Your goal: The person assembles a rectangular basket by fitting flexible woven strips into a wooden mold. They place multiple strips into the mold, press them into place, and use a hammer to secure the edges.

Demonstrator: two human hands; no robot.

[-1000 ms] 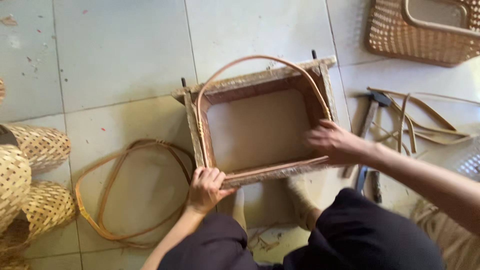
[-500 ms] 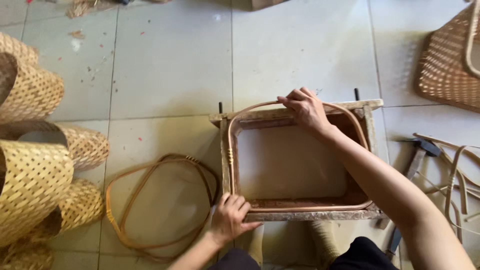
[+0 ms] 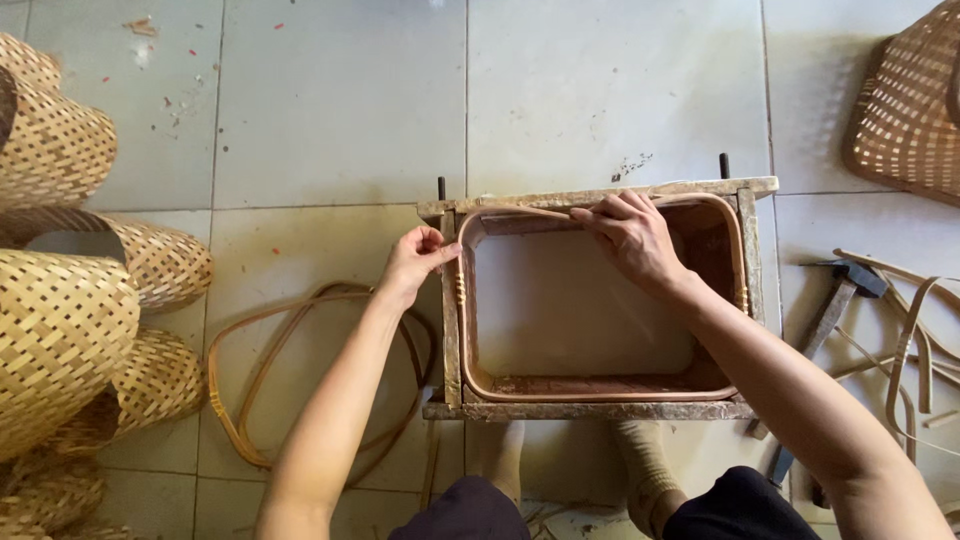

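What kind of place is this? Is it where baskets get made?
It looks like a basket-making workshop, set up on a tiled floor. Finished woven baskets are stacked at the left, a hammer lies at the right, and the person's hands press a bent cane strip inside a wooden frame.

Rectangular wooden frame (image 3: 600, 300) on tiled floor, left hand (image 3: 415, 262) pinching its left corner, right hand (image 3: 630, 235) pressing a rattan hoop (image 3: 480, 385) inside its far edge, hammer (image 3: 835, 300) right of it, woven baskets (image 3: 70, 320) well left
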